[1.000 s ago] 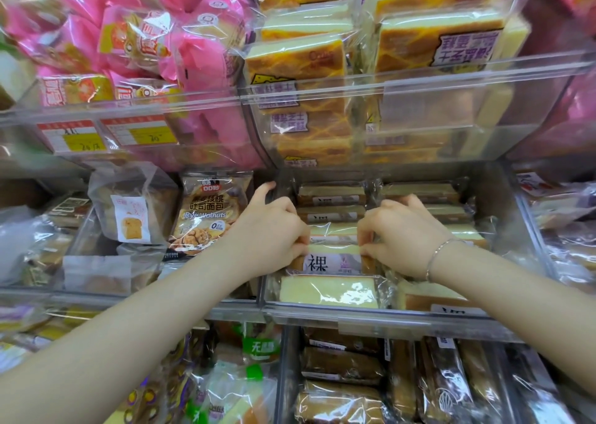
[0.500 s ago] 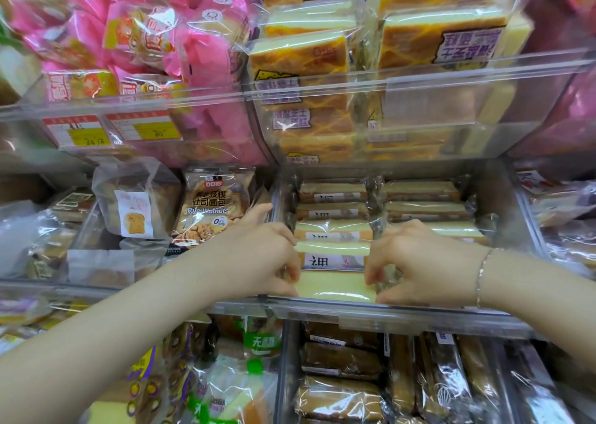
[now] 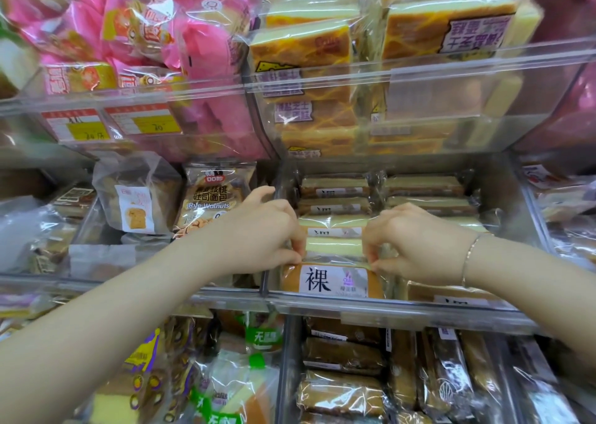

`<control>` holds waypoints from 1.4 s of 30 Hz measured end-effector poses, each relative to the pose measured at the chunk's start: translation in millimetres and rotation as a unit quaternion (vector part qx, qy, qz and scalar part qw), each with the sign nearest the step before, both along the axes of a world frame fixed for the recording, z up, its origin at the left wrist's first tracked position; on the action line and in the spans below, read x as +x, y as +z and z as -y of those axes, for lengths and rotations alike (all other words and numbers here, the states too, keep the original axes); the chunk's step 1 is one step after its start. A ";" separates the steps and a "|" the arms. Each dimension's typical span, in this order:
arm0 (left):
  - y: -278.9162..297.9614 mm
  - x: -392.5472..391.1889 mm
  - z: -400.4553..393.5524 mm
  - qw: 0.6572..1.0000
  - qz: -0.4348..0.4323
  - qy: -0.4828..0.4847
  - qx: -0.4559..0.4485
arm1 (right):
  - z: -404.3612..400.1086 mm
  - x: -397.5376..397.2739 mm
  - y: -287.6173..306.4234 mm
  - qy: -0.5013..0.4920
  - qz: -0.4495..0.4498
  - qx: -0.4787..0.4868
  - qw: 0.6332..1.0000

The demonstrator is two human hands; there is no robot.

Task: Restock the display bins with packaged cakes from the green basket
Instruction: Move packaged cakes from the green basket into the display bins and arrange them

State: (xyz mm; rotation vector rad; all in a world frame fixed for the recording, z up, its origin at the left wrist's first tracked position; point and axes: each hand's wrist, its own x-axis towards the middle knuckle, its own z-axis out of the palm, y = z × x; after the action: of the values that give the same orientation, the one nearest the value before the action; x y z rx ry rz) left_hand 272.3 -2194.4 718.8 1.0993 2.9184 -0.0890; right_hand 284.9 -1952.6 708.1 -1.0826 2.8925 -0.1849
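A clear display bin [image 3: 403, 309] on the middle shelf holds two rows of wrapped yellow cakes. At its front left stands a packaged cake [image 3: 332, 280], brown side toward me, with a white label bearing one large black character. My left hand [image 3: 264, 233] pinches the wrapper at the cake's left top corner. My right hand [image 3: 416, 239], a thin bracelet at its wrist, pinches the right top corner. Behind it several more cakes [image 3: 335, 220] stand in a row. The green basket is out of view.
Above is a clear bin of orange-topped cheese cakes [image 3: 306, 52], with pink bread bags [image 3: 154, 36] to their left. A Rye Walnuts bread bag [image 3: 211, 197] stands left of my left hand. Below, dark brown wrapped cakes [image 3: 345, 352] fill a lower bin.
Both hands drew back toward the bin's front edge. The front cake, lying pale side up before, now stands on edge with its label facing me.
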 end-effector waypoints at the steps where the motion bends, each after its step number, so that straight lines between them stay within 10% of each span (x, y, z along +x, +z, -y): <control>1: -1.1 -0.2 -0.6 1.000 -0.001 -0.004 -0.002 | 0.8 0.1 -0.6 0.000 0.004 0.003 1.000; 11: -4.4 9.4 0.4 1.000 -0.006 0.024 -0.007 | 0.7 -4.9 6.7 -0.016 0.161 -0.020 0.987; 42: -8.5 11.0 -8.2 0.998 0.024 -0.008 -0.063 | -9.5 4.0 -10.4 -0.089 0.108 -0.061 0.988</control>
State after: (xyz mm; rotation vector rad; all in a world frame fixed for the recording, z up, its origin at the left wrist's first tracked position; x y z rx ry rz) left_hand 283.3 -2186.2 710.3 1.0888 2.8186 -0.2390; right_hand 288.8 -1943.1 697.6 -0.7609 2.8071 -0.4618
